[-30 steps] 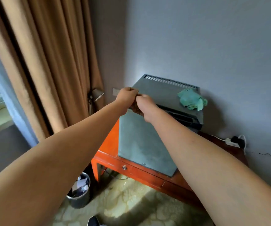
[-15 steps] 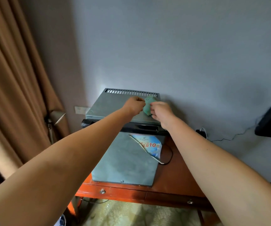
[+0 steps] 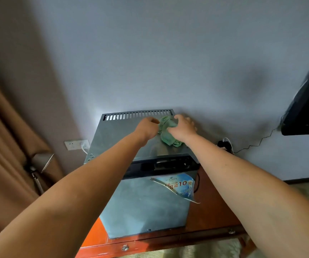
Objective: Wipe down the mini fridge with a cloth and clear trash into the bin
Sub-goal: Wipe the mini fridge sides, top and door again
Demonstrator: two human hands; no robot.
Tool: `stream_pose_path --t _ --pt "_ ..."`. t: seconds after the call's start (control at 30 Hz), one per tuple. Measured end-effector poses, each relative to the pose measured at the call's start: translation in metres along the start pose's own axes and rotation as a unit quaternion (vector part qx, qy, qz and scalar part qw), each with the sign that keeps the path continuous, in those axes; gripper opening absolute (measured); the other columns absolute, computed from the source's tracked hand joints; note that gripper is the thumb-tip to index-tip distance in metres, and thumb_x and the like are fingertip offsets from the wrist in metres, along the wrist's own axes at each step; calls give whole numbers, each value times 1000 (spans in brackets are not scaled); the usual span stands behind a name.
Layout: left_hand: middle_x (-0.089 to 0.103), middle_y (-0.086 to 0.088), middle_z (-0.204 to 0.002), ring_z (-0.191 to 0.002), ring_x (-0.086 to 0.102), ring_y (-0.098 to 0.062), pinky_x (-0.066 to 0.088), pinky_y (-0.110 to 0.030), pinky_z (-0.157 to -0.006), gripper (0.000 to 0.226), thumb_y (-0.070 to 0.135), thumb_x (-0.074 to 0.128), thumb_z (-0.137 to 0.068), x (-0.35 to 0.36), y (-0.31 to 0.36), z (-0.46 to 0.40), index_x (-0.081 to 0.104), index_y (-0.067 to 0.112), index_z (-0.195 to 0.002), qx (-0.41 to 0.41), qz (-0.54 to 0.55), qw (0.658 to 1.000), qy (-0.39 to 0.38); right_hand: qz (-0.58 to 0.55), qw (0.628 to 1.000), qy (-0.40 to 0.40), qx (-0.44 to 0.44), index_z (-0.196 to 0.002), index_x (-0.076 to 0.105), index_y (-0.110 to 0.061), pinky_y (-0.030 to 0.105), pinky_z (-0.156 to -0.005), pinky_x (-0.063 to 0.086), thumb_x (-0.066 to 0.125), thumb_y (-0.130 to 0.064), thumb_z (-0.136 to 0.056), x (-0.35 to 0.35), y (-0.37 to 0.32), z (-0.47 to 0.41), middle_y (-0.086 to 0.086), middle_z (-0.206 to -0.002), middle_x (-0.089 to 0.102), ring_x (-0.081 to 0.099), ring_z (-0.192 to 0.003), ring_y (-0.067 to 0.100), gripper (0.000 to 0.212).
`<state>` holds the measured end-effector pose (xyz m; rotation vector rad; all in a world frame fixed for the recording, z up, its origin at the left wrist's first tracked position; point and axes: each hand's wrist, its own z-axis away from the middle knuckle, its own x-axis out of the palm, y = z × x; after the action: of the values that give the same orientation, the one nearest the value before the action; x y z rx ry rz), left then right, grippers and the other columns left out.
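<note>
Nearest the camera, two bare forearms enter from 7 o'clock and 5 o'clock and converge toward the centre of the view.

Below them stands an orange-red wooden table with a small metal drawer knob at its front edge, about 6 o'clock.

On the table sits the grey metal mini fridge. Its front face carries a blue sticker, partly peeled along the lower edge, printed with "10". A dark recessed band runs across the front just under the top panel.

On the fridge top, toward the back right, lies a crumpled green cloth. The left hand is curled into a loose fist touching the cloth's left side; whether it actually pinches fabric cannot be told. The right hand rests over the cloth's right side, fingers curved and closing around the bunched fabric. A row of vent slots runs along the rear edge of the top, at 12 o'clock from the hands.

Beyond, against the grey wall: a wall socket with a white plug at 9 o'clock of the fridge; a power strip with a thin cable at 3 o'clock; a black screen at the far right edge; brown curtains and a lamp at far left.
</note>
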<state>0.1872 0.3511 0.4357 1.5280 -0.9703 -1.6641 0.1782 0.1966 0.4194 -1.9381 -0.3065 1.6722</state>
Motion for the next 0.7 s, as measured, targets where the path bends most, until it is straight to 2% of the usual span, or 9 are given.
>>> stream_pose_path --t 0.13,0.27,0.33,0.4,0.47,0.53,0.6,0.7 --pt "65 -8 -115 -90 59 -20 45 -26 -67 39 3 36 -92 6 -9 -17 63 11 -120 8 -12 1000 -27 90 996 -23 -2 -151 34 -28 46 -107 35 65 -67 -82 12 -7 -19 12 -146 49 46 -135 35 85" --pt "65 -7 -113 -81 58 -13 46 -25 -62 38 2 41 -90 11 -12 -29 63 11 -119 16 -4 999 -42 187 982 -6 -24 -138 50 -17 43 -96 38 60 -81 -75 16 -17 -31 9 -130 63 59 -120 29 91" --pt "65 -5 -111 -82 59 -11 49 -24 -65 40 -1 40 -87 11 -12 -35 63 13 -116 21 -2 999 -36 204 979 -7 -24 -139 50 -14 43 -98 40 63 -79 -74 19 -21 -35 10 -132 60 58 -122 30 93" --pt "65 -4 -110 -88 59 -14 48 -23 -68 43 -2 35 -85 11 -10 -38 64 15 -113 25 0 999 -24 187 982 -17 -19 -143 45 -13 42 -97 45 70 -65 -79 21 -18 -38 13 -137 55 56 -124 34 86" --pt "66 -4 -109 -94 60 -18 48 -25 -72 43 -1 34 -85 15 -5 -41 66 15 -110 31 -8 999 -13 147 989 -17 -19 -141 45 -12 40 -85 50 72 -49 -84 21 -8 -42 13 -135 55 59 -119 36 73" --pt "66 -5 -110 -99 60 -20 47 -26 -75 42 0 35 -86 23 2 -44 66 14 -109 36 -12 999 -4 77 997 -28 -17 -134 50 -13 35 -75 50 70 -46 -85 17 6 -50 9 -126 59 63 -110 33 62" --pt "67 -5 -110 -99 61 -21 48 -27 -76 39 1 37 -86 34 12 -49 67 14 -108 40 -13 999 6 -45 998 -49 -8 -117 60 -14 36 -76 55 71 -45 -80 9 23 -61 4 -111 66 66 -99 28 49" --pt "69 0 -100 -93 63 -18 51 -28 -72 34 4 42 -87 55 30 -59 70 18 -101 48 -24 998 24 -255 964 -69 9 -98 70 -13 46 -78 62 76 -40 -71 -3 55 -78 6 -93 75 73 -85 26 39"
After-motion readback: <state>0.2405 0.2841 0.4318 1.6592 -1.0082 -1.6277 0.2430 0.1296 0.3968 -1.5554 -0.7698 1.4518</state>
